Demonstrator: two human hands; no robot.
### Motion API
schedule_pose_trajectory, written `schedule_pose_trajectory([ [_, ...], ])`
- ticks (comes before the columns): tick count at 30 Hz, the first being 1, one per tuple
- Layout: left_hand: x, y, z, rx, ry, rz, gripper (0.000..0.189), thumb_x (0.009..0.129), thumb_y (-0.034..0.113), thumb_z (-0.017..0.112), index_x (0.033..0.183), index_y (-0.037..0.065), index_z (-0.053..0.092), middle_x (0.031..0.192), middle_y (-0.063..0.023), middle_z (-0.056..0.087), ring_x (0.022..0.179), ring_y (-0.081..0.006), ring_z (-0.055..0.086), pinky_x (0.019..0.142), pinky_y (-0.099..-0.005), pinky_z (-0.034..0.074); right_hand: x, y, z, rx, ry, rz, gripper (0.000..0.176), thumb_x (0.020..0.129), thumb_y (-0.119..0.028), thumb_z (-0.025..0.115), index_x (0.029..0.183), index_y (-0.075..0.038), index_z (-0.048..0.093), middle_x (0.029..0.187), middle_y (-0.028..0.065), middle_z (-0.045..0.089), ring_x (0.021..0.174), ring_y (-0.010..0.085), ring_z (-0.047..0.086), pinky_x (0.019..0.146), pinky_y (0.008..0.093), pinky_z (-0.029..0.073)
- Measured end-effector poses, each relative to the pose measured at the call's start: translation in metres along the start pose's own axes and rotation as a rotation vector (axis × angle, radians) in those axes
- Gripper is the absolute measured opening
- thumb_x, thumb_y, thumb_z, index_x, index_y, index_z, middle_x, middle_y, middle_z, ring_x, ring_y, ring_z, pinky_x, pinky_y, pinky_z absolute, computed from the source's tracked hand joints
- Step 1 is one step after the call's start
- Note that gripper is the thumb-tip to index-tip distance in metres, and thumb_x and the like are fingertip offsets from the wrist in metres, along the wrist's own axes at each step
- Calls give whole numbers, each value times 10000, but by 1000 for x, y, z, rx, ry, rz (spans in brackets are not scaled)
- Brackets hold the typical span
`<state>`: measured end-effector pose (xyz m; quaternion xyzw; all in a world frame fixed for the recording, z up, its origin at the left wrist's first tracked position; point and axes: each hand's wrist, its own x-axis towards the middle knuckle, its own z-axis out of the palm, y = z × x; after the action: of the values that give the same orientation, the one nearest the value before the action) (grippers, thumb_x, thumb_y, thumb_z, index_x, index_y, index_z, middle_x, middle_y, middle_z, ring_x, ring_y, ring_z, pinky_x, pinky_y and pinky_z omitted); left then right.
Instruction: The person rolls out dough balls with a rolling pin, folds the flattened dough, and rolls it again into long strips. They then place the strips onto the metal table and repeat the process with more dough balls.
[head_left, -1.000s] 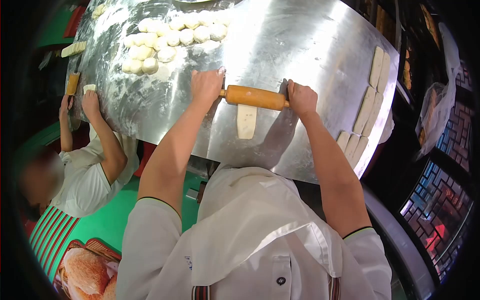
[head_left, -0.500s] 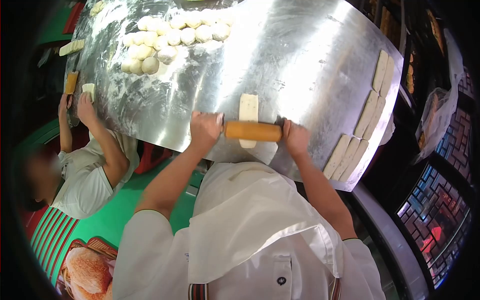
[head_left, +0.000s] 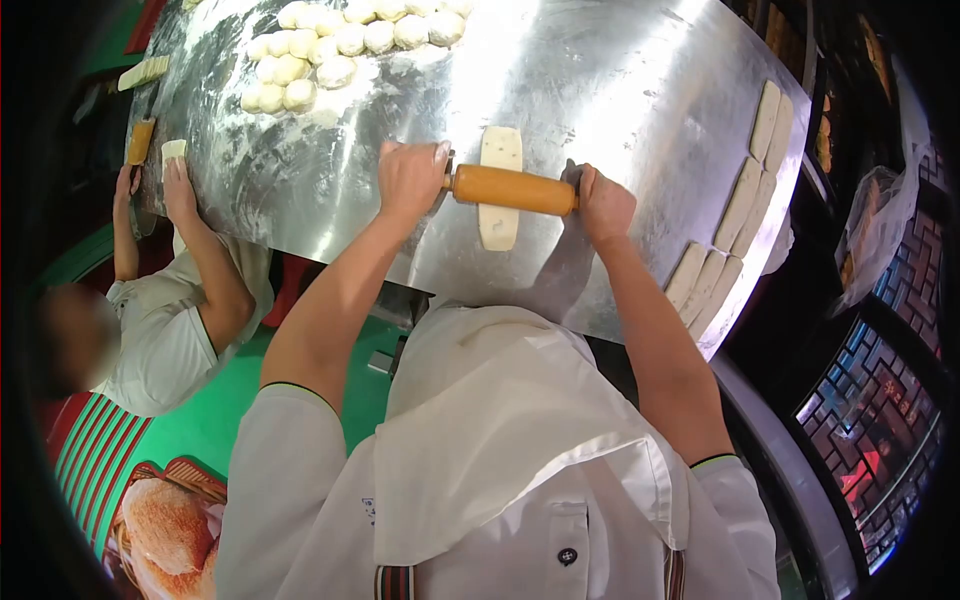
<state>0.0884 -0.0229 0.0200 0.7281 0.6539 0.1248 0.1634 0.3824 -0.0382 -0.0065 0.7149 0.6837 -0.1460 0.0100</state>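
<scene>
A wooden rolling pin [head_left: 513, 189] lies across a flat strip of dough [head_left: 499, 226] on the metal table. My left hand [head_left: 411, 180] is closed around the pin's left handle. Around the right handle, my right hand [head_left: 606, 203] is closed too. The dough has small dark specks and shows both above and below the pin; its middle is hidden under the roller.
Round dough balls [head_left: 335, 71] sit on the floured far left of the metal table [head_left: 330, 190]. Several dough strips [head_left: 738, 205] line its right edge. At the left, a co-worker [head_left: 165, 330] handles a dough piece [head_left: 174, 149] near another rolling pin [head_left: 141, 142].
Both my hands have pushed the rolling pin forward, away from my body, with my arms stretching further. The dough strip also sits higher in view and looks slightly wider.
</scene>
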Motion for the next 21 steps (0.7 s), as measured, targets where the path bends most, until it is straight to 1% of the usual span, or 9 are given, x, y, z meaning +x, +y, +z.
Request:
schedule_pose_trajectory([
  [1,-17,-1,2,0,-1,-2,431,982,288,486,676,51,676,705,-136,671,698,-315,624,812,-430,400,-16,0,2,28,-14,-11,472,1032,-382,353,841,-106,685,731,143,696,664,334,678,611,439,531],
  [3,-48,-5,12,18,48,73,309,941,248,544,716,78,671,729,-103,644,758,-296,606,808,-420,388,-43,6,14,56,-21,-19,449,1026,-373,370,840,-109,682,721,132,691,653,328,672,597,436,525],
  [7,-105,-2,8,-26,55,116,176,904,223,597,803,100,670,801,-71,613,830,-275,570,828,-419,376,-97,14,22,84,16,-181,346,997,-310,446,820,-115,670,691,118,671,621,322,650,590,438,519],
  [9,-127,-3,11,52,-92,126,110,884,210,622,854,111,661,841,-49,585,860,-262,542,846,-423,368,-113,13,20,124,42,-226,319,987,-289,469,807,-117,667,682,118,664,611,321,643,590,440,518],
  [13,-149,1,4,21,-127,117,123,893,225,613,868,113,657,870,-42,591,882,-248,542,861,-426,364,-131,15,22,137,-16,-176,333,981,-272,488,747,-105,656,670,129,660,609,317,642,592,437,519],
  [16,-144,-4,1,-95,-113,110,118,891,209,611,861,107,661,860,-50,610,874,-247,548,867,-421,363,-128,14,18,196,-14,-135,360,983,-274,489,718,-95,653,656,129,659,593,316,643,578,432,519],
  [18,-124,-3,-6,-38,-82,108,188,910,198,590,765,96,651,762,-64,629,768,-265,554,844,-417,376,-120,9,17,250,12,-114,371,985,-276,488,708,-92,652,646,128,658,581,315,643,569,429,519],
  [19,-114,-6,-1,-38,-85,106,188,910,198,590,765,96,651,762,-64,629,768,-265,554,844,-417,376,-107,8,18,201,-23,-109,385,991,-286,478,709,-91,655,641,130,656,570,316,641,562,426,518],
  [21,-80,-14,10,-93,-52,73,289,927,205,577,670,88,642,620,-90,605,636,-302,546,811,-424,392,-73,4,17,151,-54,-111,400,996,-295,468,710,-91,657,635,133,655,558,317,639,555,424,518],
])
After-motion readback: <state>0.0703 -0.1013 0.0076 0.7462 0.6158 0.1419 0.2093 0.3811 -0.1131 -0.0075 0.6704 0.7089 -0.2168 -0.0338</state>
